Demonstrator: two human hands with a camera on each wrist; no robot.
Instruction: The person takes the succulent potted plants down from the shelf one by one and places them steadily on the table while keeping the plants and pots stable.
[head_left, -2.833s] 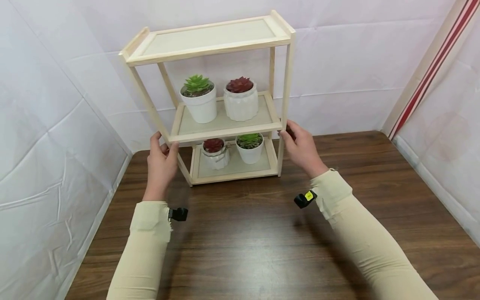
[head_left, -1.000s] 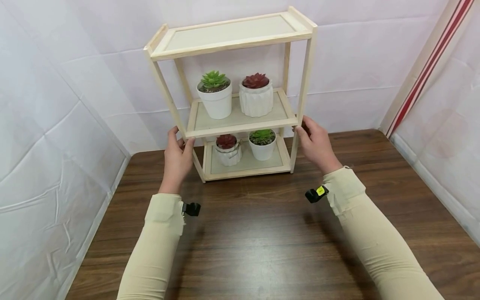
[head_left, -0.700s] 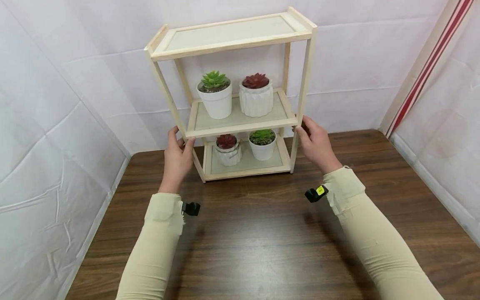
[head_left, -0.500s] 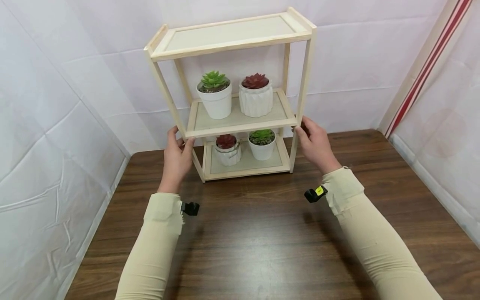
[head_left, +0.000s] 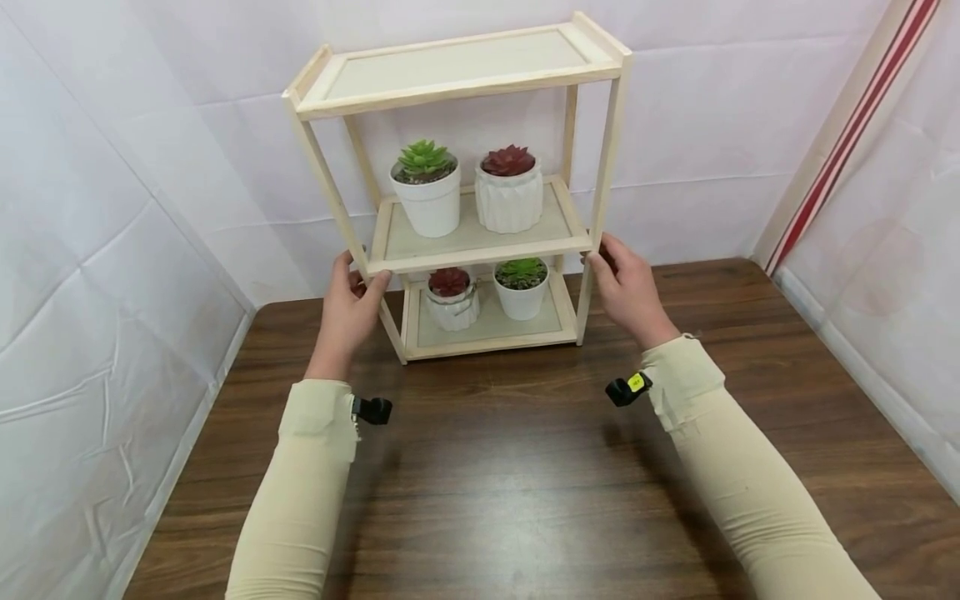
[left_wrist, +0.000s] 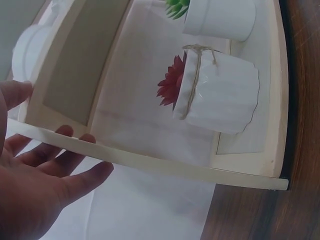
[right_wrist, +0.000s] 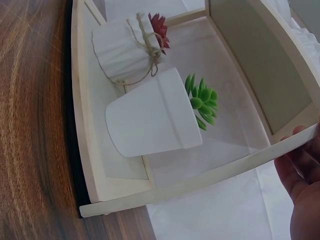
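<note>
A three-tier wooden shelf [head_left: 480,254] stands at the back of the table. On its middle tier are a green succulent in a smooth white pot [head_left: 427,204] and a red succulent in a fluted white pot [head_left: 510,200]. The bottom tier bears a red succulent in a twine-tied white pot [left_wrist: 220,92] and a green succulent in a plain white pot [right_wrist: 150,115]. My left hand [head_left: 347,312] holds the left front post at middle-tier height, thumb in front and fingertips behind. At the same height, my right hand [head_left: 630,287] grips the right front post; its fingertips are partly hidden.
The brown wood-grain table [head_left: 495,467] reaches back to a white cloth wall [head_left: 697,150] close behind the shelf. White sheeting [head_left: 97,333] hangs along the left side. A red-striped strip [head_left: 855,133] runs down the right back corner.
The shelf, with its pots, has shifted right from 2.8 seconds ago, both hands moving along with it. Over the last half second it stays nearly still, while my left wrist edges slightly outward.
</note>
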